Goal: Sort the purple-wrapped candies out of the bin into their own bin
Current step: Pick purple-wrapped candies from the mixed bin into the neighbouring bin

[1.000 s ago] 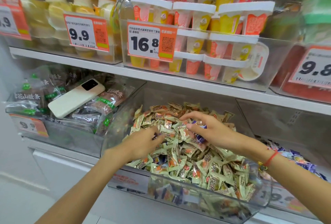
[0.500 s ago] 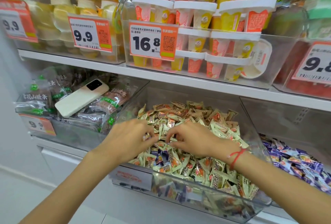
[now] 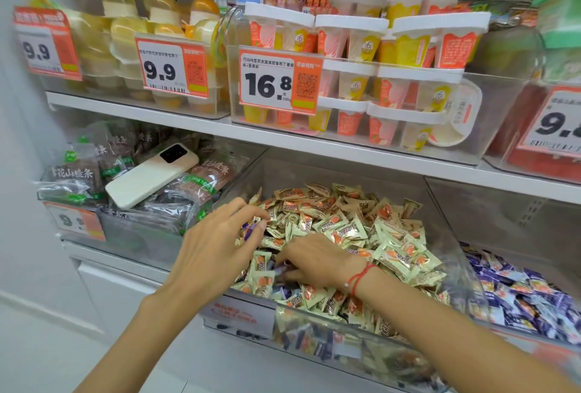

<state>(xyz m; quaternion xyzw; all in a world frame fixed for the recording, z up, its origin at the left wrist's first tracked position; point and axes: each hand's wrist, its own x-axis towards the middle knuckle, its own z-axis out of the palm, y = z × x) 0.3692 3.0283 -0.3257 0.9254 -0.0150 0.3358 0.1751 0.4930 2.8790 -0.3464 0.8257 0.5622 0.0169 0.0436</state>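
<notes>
A clear bin point(image 3: 317, 344) on the lower shelf is heaped with cream-and-orange wrapped candies point(image 3: 382, 237), with a few purple-wrapped ones mixed in near its front. My left hand point(image 3: 217, 248) hovers over the bin's left side and pinches a purple-wrapped candy point(image 3: 247, 230) between thumb and fingers. My right hand point(image 3: 314, 262), a red string on its wrist, digs into the pile near the front, its fingertips curled on another purple wrapper point(image 3: 279, 270). The bin to the right holds a pile of purple-wrapped candies point(image 3: 528, 298).
A white phone point(image 3: 147, 177) lies on dark snack bags point(image 3: 72, 178) in the bin to the left. The upper shelf point(image 3: 283, 137) hangs close above, carrying clear bins of pudding cups point(image 3: 393, 87) and orange price tags point(image 3: 276, 81).
Both hands moved toward the front left of the candy pile. My right hand came down from the pile's top to its near edge. The camera shifted slightly left.
</notes>
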